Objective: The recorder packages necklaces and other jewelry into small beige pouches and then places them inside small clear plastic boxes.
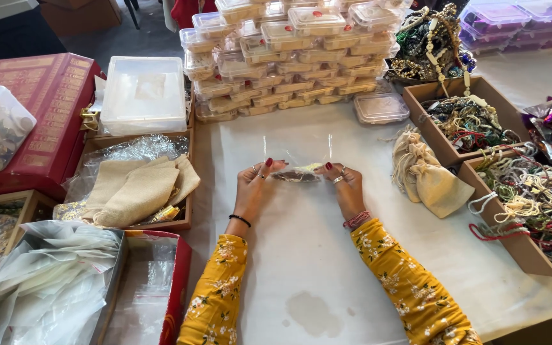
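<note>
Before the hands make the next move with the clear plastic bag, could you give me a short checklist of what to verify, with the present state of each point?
1. Both hands hold the clear plastic bag: ok, left hand and right hand pinch its lower corners.
2. Dark beaded piece inside the bag: ok, it lies at the bottom.
3. Bag top closed: cannot tell.
4. Bare white table under the hands: ok.
5. Beige cloth pouches apart from the right hand: ok.
6. Stacked clear plastic boxes standing steady behind: ok, nothing touches them.
</note>
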